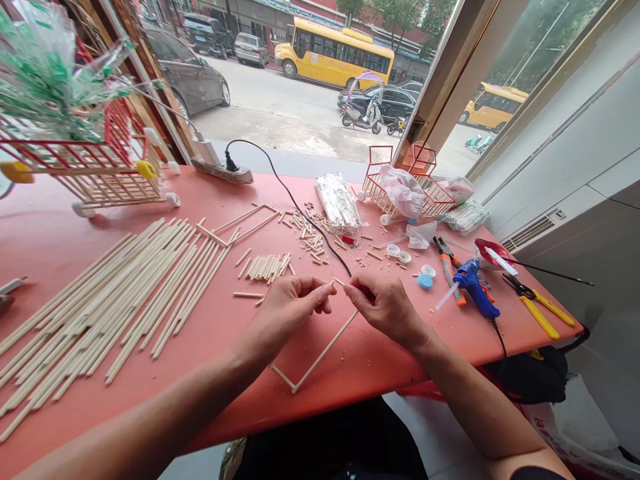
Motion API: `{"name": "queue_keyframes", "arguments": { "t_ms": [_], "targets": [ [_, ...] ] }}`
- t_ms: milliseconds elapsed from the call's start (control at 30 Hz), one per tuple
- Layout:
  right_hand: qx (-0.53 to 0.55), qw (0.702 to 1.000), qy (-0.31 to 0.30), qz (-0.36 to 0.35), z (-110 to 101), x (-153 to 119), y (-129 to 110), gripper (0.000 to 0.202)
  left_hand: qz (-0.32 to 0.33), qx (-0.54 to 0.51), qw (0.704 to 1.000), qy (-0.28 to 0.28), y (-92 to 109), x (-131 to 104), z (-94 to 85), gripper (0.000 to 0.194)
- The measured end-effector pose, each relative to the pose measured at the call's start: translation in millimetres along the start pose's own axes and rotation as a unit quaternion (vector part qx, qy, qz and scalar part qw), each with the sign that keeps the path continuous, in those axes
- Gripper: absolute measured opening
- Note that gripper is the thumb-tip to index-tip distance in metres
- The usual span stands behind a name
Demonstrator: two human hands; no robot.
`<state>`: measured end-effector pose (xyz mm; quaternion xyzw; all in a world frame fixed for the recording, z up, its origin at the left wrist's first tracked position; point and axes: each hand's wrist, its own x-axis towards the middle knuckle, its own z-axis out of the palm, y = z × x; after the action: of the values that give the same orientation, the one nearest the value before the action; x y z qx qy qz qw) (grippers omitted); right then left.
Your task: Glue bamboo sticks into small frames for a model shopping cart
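Note:
My left hand (295,303) is closed in a pinch near the middle of the table, its fingertips at the corner of a thin wooden stick frame (325,351). Facing it, my right hand (383,307) pinches a short stick piece (339,283) of that frame. One long side of the frame slants down toward the table's front edge, where a short stick meets it. Beyond my left hand lies a row of short cut sticks (267,267). Many long sticks (100,300) are spread at the left.
A blue glue gun (475,288), orange-handled pliers (447,267) and yellow-handled cutters (543,310) lie right on the pink table (200,400). A black cord (290,193) crosses the back. Small stick carts (405,190) stand near the window.

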<state>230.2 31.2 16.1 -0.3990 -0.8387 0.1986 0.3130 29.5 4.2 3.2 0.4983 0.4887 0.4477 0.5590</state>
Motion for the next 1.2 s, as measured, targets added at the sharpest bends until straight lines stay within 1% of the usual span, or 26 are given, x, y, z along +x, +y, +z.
{"name": "queue_keyframes", "arguments": {
  "t_ms": [367,733,933,1200],
  "targets": [
    [-0.008,1.0,-0.004,-0.013,-1.8,-0.9,0.6,0.027,-0.002,0.0,1.0,-0.003,-1.5,-1.1,-1.3,0.023],
    [0.011,1.0,-0.008,-0.013,-1.8,0.4,1.7,0.027,-0.014,-0.014,1.0,0.005,2.2,-0.7,1.6,0.022],
    [0.01,1.0,-0.007,-0.025,-2.3,2.5,1.1,0.029,-0.001,0.007,1.0,0.009,2.7,-0.8,0.8,0.022],
    [-0.005,0.999,-0.003,-0.033,-1.1,1.3,2.5,0.03,-0.012,0.01,1.0,0.014,8.6,-2.5,2.8,0.022]
  ]
}}
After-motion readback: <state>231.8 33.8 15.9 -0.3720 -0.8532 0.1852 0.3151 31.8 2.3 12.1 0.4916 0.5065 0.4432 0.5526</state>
